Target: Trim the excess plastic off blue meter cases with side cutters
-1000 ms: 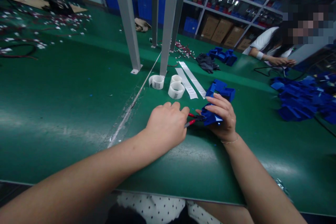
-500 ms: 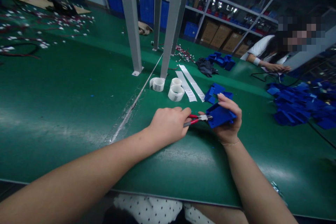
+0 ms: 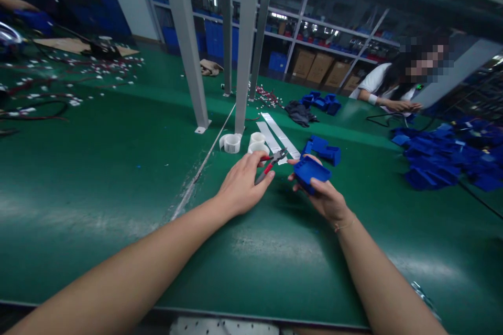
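My left hand (image 3: 245, 180) is closed around the red and grey handles of a pair of side cutters (image 3: 271, 163). Their metal jaws point up and to the right, apart from any part. In my right hand (image 3: 328, 200) is a blue plastic housing (image 3: 312, 171), shallow and tray-like, tilted with its hollow side up. My thumb presses its near edge and the fingers reach beneath it. Just beyond lie more blue plastic parts (image 3: 320, 147) on the green table (image 3: 243, 261). Rolls of white labels (image 3: 230, 143) and flat label strips (image 3: 280, 135) lie past my left hand.
Grey metal posts (image 3: 242, 57) stand on the table ahead. A heap of blue parts (image 3: 436, 157) lies at the right, with a co-worker (image 3: 377, 86) seated behind it. Wires with white connectors (image 3: 94, 68) spread over the far left. A dark cloth (image 3: 299, 113) lies beyond the labels.
The cutters have come away from the housing's edge and moved left with my left hand, their jaws turned upward. My right hand has tilted the housing and shifted its grip, thumb now on the near edge.
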Available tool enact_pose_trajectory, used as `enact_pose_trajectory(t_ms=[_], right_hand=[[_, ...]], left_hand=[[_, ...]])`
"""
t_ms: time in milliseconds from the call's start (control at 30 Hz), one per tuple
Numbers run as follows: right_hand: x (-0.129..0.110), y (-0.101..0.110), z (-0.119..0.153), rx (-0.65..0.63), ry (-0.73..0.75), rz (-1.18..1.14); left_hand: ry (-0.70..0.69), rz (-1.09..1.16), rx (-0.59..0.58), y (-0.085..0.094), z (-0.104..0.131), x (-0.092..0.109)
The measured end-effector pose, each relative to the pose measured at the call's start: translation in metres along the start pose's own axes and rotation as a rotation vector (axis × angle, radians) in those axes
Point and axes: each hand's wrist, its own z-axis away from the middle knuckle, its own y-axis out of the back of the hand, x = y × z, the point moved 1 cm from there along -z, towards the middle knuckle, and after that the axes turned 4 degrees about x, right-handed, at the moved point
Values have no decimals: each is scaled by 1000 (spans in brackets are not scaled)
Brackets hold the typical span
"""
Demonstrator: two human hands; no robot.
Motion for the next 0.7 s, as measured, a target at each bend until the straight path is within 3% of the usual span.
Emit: enact_pose_trajectory(t_ms=[133,400,700], right_hand=[[-7,-10,0,41,-214,-186],[-15,-9,-1,43,-546,-106],[-20,-10,0,70,-636,-30]], left_hand=[[-72,-139,37,5,-4,-6],[-302,-543,23,13,-4,4],[-357,-637,-42,11,-4,1]])
